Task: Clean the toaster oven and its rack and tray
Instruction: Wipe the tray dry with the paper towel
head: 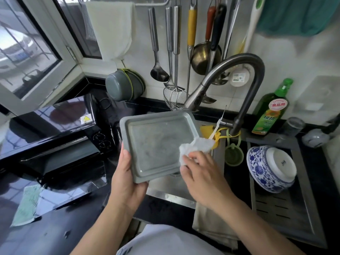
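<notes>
wiping the tray over the sink, oven at left with door down.
left hand grips the tray's near corner, tilted up; right hand presses a white wad at its right edge. best to work corners and rim, keep the tilt steady. tray is dull grey, smeared, wet-looking in the middle.
</notes>
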A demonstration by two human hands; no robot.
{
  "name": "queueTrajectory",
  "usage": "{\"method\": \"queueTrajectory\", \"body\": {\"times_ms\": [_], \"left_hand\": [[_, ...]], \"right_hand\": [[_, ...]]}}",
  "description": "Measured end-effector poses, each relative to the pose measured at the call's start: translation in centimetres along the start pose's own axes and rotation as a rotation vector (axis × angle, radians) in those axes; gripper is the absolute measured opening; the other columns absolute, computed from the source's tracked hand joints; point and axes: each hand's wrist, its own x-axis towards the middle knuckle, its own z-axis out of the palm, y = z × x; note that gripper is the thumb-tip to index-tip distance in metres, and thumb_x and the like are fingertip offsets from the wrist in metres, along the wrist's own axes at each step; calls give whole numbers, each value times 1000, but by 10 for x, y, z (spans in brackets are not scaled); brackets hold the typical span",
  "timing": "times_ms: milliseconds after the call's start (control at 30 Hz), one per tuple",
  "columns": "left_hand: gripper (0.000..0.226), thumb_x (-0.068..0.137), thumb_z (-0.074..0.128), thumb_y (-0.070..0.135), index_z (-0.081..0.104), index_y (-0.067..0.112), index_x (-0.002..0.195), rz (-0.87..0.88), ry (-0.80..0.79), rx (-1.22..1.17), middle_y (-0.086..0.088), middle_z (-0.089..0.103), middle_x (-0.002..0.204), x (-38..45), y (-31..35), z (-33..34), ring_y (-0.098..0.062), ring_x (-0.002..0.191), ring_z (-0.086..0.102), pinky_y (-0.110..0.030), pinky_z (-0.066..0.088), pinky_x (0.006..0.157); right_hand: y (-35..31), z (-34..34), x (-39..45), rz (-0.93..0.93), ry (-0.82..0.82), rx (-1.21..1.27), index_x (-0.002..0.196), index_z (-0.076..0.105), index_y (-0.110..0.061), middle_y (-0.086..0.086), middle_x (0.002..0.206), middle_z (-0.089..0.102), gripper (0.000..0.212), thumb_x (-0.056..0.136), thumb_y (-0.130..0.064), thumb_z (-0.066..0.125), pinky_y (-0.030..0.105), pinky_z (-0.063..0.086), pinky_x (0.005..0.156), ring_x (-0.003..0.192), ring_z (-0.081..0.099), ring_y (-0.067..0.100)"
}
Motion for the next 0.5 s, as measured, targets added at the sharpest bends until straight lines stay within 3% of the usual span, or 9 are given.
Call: {"method": "queueTrajectory", "body": {"times_ms": [100,167,233,300,333,400,467,500], "left_hand": [[54,106,40,52,63,12,134,-186,81,-47,-16,72,120,2,-9,9,-28,107,72,-43,62,86],[65,102,45,59,62,7,137,-262,77,-74,-16,71,116,3,-12,9,-28,107,71,-41,60,91],[63,103,45,54,55,10,147,-224,69,-114,-15,68,128,4,-10,6,-28,118,67,-42,58,97],[48,108,39,44,63,19,141,-129,17,-123,-11,68,134,3,-4,8,-27,117,69,-41,61,88],[44,110,36,41,67,25,136,-94,-1,-109,-9,69,134,2,-4,11,-25,115,70,-42,62,85],[43,112,32,41,65,31,137,-54,10,-47,-7,67,137,0,-8,12,-26,121,67,-45,60,94],[50,110,35,48,64,18,137,-96,68,-43,-14,67,135,-3,-14,13,-29,121,66,-44,57,100],[57,107,37,54,67,10,128,-144,97,-71,-17,71,122,-4,-17,11,-29,110,71,-40,60,94]], "right_hand": [[-50,0,1,-239,-89,165,137,49,-22,-5,134,40,45,95,-31,39,33,36,107,123,36,17],[-69,2,4,-303,-94,244,135,50,-17,-4,131,41,48,88,-22,44,34,38,106,122,39,18],[-58,2,7,-323,-73,272,134,55,-18,-5,130,44,51,85,-14,39,30,40,102,121,42,18],[-33,5,3,-303,40,178,126,62,-20,-5,127,51,51,83,-7,38,26,45,93,117,48,18],[-21,7,-1,-241,121,124,121,66,-19,-5,123,54,47,82,-2,44,30,50,88,114,51,19],[-13,10,-10,-95,245,71,114,70,-17,-4,118,58,43,79,5,59,36,55,80,111,53,20],[-29,18,-14,-150,288,119,116,68,-15,-2,121,58,43,80,4,54,34,53,86,114,53,20],[-42,21,-16,-232,273,157,118,66,-14,-1,124,57,43,81,2,49,31,51,91,116,52,20]]}}
